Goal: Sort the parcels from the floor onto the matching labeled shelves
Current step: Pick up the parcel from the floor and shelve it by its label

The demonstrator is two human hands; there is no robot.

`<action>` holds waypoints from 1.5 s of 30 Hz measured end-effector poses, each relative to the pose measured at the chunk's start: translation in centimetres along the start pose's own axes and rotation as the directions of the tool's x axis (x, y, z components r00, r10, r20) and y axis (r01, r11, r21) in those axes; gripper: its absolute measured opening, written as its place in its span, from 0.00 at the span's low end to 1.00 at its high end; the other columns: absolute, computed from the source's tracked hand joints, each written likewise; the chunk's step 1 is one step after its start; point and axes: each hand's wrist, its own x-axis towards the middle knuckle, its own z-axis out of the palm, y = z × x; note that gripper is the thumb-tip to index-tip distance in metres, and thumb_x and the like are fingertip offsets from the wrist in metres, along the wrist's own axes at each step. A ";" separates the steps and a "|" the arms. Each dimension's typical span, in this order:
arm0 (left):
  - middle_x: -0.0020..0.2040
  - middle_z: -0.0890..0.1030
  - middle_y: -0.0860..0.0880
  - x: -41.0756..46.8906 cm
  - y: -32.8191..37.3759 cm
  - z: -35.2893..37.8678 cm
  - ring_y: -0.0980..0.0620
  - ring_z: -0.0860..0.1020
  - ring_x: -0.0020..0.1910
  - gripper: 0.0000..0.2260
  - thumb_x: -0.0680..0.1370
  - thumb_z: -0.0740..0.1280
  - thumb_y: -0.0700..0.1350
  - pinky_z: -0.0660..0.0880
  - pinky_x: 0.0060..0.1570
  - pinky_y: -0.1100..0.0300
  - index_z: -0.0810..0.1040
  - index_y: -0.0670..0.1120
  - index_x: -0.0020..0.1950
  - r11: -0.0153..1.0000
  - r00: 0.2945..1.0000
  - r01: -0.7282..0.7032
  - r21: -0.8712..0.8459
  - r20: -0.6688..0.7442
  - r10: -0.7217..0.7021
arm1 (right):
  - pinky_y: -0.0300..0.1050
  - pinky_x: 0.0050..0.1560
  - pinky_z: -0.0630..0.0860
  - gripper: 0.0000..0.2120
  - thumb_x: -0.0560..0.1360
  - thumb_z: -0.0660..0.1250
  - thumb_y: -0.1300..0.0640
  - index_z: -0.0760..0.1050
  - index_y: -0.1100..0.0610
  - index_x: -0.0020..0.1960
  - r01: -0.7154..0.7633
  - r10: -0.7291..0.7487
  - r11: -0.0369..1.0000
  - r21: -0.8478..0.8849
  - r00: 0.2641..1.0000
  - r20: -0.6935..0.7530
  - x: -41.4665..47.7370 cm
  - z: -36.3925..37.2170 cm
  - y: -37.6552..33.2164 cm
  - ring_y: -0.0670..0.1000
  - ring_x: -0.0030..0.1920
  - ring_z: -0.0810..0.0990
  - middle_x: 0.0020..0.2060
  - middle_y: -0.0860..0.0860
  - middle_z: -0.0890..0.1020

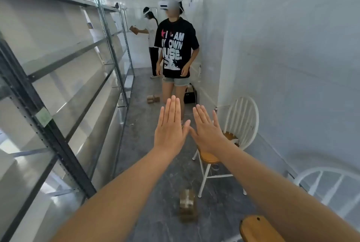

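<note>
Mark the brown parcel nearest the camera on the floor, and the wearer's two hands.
nearest parcel (pixel 186 200): head view, on its taped top face.
left hand (pixel 169 134): head view, on the back of the hand.
right hand (pixel 207 133): head view, on the back of the hand.

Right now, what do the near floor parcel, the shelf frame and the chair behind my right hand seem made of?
Near parcel: probably brown cardboard, matte, crossed with pale tape.
Shelf frame: likely dark grey painted metal, with rows of punched holes.
Chair: white spindle back, painted wood or metal; seat looks glossy orange-brown wood.
</note>
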 end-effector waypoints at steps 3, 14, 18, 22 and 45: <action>0.82 0.41 0.44 1.3 1.5 1.4 0.48 0.40 0.81 0.33 0.83 0.44 0.58 0.43 0.80 0.51 0.39 0.41 0.81 1.000 1.000 0.008 0.004 -0.001 -0.008 | 0.55 0.76 0.31 0.32 0.84 0.40 0.42 0.35 0.58 0.80 -0.016 0.016 1.000 -0.021 1.000 0.000 1.0 0.3 2.4 0.51 0.79 0.33 0.80 0.52 0.37; 0.82 0.40 0.44 4.3 2.1 5.6 0.49 0.40 0.81 0.33 0.85 0.49 0.58 0.43 0.80 0.51 0.39 0.41 0.81 1.000 0.999 -0.023 0.010 0.047 0.022 | 0.55 0.75 0.31 0.33 0.83 0.39 0.40 0.36 0.58 0.81 -0.036 0.036 0.999 -0.022 0.999 0.028 3.6 2.4 6.2 0.51 0.79 0.33 0.81 0.53 0.38; 0.82 0.41 0.44 5.3 0.8 6.7 0.49 0.41 0.81 0.32 0.84 0.46 0.57 0.45 0.80 0.50 0.40 0.41 0.81 0.999 0.998 -0.039 0.001 0.056 0.039 | 0.56 0.76 0.32 0.32 0.84 0.40 0.43 0.36 0.58 0.81 -0.044 0.045 0.999 -0.009 0.998 0.039 5.6 3.1 5.3 0.52 0.79 0.33 0.80 0.53 0.38; 0.82 0.41 0.44 6.4 -1.1 7.7 0.49 0.41 0.81 0.32 0.83 0.42 0.58 0.45 0.80 0.50 0.40 0.41 0.81 0.999 0.996 -0.054 -0.006 0.067 0.054 | 0.57 0.76 0.32 0.31 0.84 0.43 0.47 0.34 0.59 0.80 -0.026 0.028 0.998 -0.056 0.998 0.048 7.4 3.8 4.0 0.53 0.79 0.32 0.80 0.54 0.37; 0.83 0.43 0.43 14.3 -13.2 14.0 0.48 0.43 0.81 0.33 0.82 0.44 0.58 0.44 0.80 0.51 0.42 0.41 0.82 0.988 0.991 -0.111 -0.105 0.061 0.118 | 0.61 0.78 0.37 0.32 0.84 0.41 0.46 0.35 0.60 0.80 -0.116 0.137 0.983 -0.141 0.979 0.153 19.0 7.9 -2.0 0.53 0.79 0.32 0.80 0.55 0.37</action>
